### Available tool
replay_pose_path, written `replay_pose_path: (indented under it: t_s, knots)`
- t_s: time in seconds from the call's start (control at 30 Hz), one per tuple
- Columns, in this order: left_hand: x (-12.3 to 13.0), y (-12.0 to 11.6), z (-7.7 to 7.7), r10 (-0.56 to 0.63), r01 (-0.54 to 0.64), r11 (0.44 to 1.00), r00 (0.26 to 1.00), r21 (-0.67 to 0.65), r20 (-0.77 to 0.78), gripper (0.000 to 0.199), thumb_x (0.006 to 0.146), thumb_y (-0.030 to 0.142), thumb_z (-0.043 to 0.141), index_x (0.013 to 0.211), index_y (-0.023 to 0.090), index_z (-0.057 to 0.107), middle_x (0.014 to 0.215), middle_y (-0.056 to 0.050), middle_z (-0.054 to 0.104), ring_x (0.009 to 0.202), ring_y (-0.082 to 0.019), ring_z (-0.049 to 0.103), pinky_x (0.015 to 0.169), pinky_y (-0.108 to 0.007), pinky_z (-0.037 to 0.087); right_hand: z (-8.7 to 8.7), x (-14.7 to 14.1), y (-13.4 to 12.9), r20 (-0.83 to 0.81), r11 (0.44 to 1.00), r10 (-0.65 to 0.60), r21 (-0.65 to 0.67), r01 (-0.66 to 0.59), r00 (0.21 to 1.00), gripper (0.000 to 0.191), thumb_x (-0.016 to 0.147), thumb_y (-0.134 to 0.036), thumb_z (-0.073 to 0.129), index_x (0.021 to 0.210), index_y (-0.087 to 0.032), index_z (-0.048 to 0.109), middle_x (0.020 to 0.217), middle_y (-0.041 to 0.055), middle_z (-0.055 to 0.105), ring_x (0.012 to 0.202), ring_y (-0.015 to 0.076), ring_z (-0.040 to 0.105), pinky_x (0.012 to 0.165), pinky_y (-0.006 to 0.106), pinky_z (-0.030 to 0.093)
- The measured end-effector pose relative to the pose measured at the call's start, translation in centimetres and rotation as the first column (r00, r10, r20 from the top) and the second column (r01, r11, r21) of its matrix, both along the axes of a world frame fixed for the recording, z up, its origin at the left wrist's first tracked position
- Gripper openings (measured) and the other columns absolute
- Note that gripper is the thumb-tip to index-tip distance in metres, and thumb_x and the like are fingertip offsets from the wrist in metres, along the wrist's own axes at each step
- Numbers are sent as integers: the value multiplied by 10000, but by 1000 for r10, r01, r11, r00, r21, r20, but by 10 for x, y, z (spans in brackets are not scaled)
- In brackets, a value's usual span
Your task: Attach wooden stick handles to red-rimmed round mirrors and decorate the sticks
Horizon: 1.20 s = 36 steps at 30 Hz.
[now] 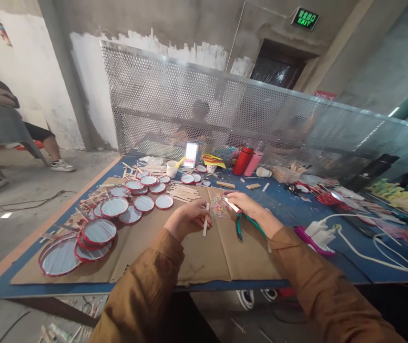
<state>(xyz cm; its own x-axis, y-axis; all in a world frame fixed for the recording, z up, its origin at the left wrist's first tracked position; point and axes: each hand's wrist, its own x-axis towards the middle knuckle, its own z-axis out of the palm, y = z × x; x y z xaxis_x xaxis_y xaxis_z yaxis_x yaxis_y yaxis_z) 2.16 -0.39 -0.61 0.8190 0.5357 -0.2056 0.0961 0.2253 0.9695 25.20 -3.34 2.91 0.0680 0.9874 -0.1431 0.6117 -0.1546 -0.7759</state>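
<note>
Wooden craft stick [206,220] in hand: it slants over the middle of the cardboard sheet [200,259], pinched by the left hand [191,216], its near end sticking out past the fingers. The blue surface [275,202] carries the sheet and extends beyond its right side; it looks firm, so resting the forearms along the sheet's front edge would probably steady fine work. Red-rimmed round discs [114,207] overlap across the sheet's left part, where a careless left elbow could knock them. The right hand [246,205], over the sheet's right part, is closed around a slim white piece [231,206] with a red end, too small to identify. Teal-handled pliers [239,228] lie on the sheet's right part too, so that wrist is best lifted, not dragged. Loose sticks [184,192] are heaped toward the sheet's far edge. Tiny coloured bands [219,209] lie scattered right of the sheet's middle; they should handle best singly, with a light fingertip pinch, while a firm left grip stops the stick from twisting.
</note>
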Motion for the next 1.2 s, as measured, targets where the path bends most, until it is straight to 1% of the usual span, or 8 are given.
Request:
replay_pose_path:
  t_s: [0.1, 0.23, 0.4, 0.53, 0.63, 0.8, 1.0, 1.2]
  knots:
    - [-1, -1, -2, 8, -8, 1000, 1000, 10, 14, 173, 789, 203, 604, 877, 168, 459, 670, -59, 671, 600, -186, 688, 578, -319, 576, 4, 6, -2, -309, 999, -1, -38, -12, 951, 326, 666, -416, 735, 784, -192, 530, 501, -61, 514, 366, 52, 346, 371, 168, 228]
    - [-1, -1, -5, 34, -35, 999, 998, 13, 55, 181, 803, 226, 628, 890, 156, 486, 704, -62, 654, 612, -172, 678, 576, -299, 570, 11, 13, -12, -688, 988, -40, -136, -75, 725, 299, 640, -270, 779, 839, -177, 577, 481, -74, 478, 377, 47, 353, 386, 158, 222]
    - [0, -4, -5, 108, -108, 994, 988, -5, 113, 252, 818, 312, 656, 906, 169, 468, 706, -50, 632, 605, -178, 674, 565, -305, 567, 21, -7, -34, -844, 996, 32, -17, -87, 536, 176, 694, -216, 713, 856, -184, 656, 636, 7, 621, 514, 100, 513, 433, 204, 327]
    - [1, -15, -5, 199, -195, 980, 961, -39, 193, 229, 847, 320, 605, 911, 188, 428, 661, -22, 608, 529, -157, 631, 520, -289, 537, 33, -40, -42, -874, 982, 187, 181, -56, 449, 336, 639, -234, 801, 937, -244, 646, 794, 11, 677, 660, 127, 578, 463, 207, 343]
    - [0, -21, -8, 275, -264, 961, 912, -76, 303, 230, 847, 331, 604, 901, 194, 428, 622, 24, 556, 480, -101, 567, 516, -234, 500, 34, -63, -37, -867, 944, 282, 327, 42, 412, 336, 663, -371, 821, 903, -271, 609, 686, -34, 608, 574, 113, 515, 440, 210, 320]
    - [-3, -17, -7, 306, -308, 951, 921, -33, 242, 289, 822, 384, 645, 921, 196, 450, 625, 47, 537, 475, -81, 556, 517, -200, 471, 4, -84, -23, -860, 915, 135, 299, 271, 492, 415, 711, -595, 706, 706, -237, 497, 434, -97, 365, 365, 67, 267, 369, 205, 203]
    - [-4, -9, -6, 271, -275, 961, 952, 9, 142, 337, 825, 458, 632, 938, 207, 437, 606, 34, 553, 480, -130, 594, 502, -234, 486, -19, -85, -22, -713, 844, -20, 364, 394, 701, 298, 726, -499, 644, 778, -234, 520, 504, -55, 499, 416, 101, 409, 393, 225, 262]
    - [-5, -23, -3, 310, -295, 951, 924, -98, 225, 327, 822, 438, 649, 961, 211, 459, 624, 33, 554, 491, -110, 577, 525, -218, 473, -23, -89, -30, -237, 769, -73, 605, 206, 969, 205, 822, -430, 603, 827, -225, 602, 680, 21, 644, 613, 163, 592, 591, 281, 458]
